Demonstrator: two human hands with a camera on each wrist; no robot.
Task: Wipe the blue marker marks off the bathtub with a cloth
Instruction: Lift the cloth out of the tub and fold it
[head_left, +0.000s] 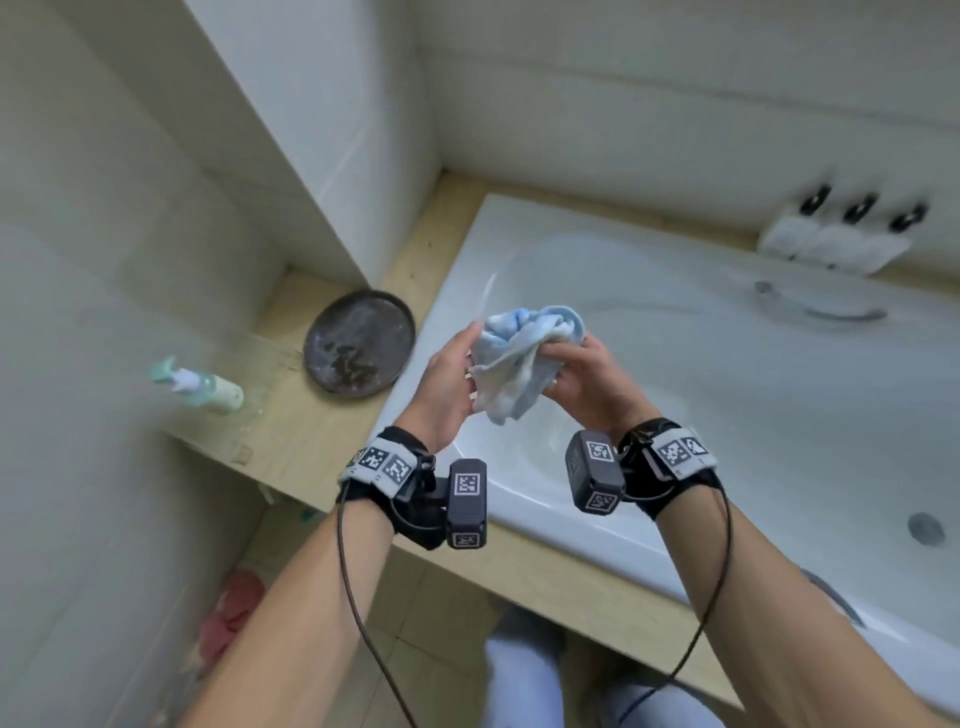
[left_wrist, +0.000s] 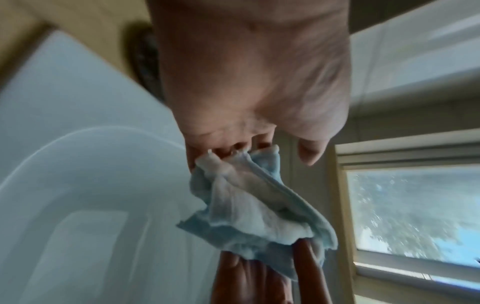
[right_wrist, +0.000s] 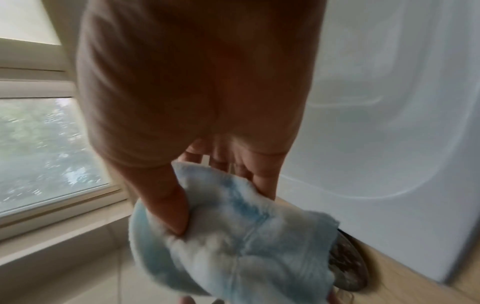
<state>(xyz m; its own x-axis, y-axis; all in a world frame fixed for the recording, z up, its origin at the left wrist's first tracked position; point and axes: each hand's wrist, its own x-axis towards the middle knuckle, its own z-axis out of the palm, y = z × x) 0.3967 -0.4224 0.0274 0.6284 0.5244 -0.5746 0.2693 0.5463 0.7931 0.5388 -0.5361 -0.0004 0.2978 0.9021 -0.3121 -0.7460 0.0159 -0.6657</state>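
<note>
A crumpled white cloth (head_left: 524, 358) stained blue is held between both hands above the near left corner of the white bathtub (head_left: 675, 395). My left hand (head_left: 470, 364) grips its left side, and in the left wrist view the curled fingers (left_wrist: 228, 148) pinch the cloth (left_wrist: 249, 201) by its edge. My right hand (head_left: 558, 364) holds the right side. The right wrist view has the thumb (right_wrist: 161, 201) pressed into the cloth (right_wrist: 233, 246). I see no blue marks on the tub surface that shows; the frames are blurred.
A dark round plate (head_left: 360, 343) and a lying pump bottle (head_left: 208, 387) sit on the beige ledge (head_left: 306, 431) left of the tub. White bottles with black caps (head_left: 841, 234) and a chrome handle (head_left: 815, 306) are at the far rim. The drain (head_left: 925, 528) is at right.
</note>
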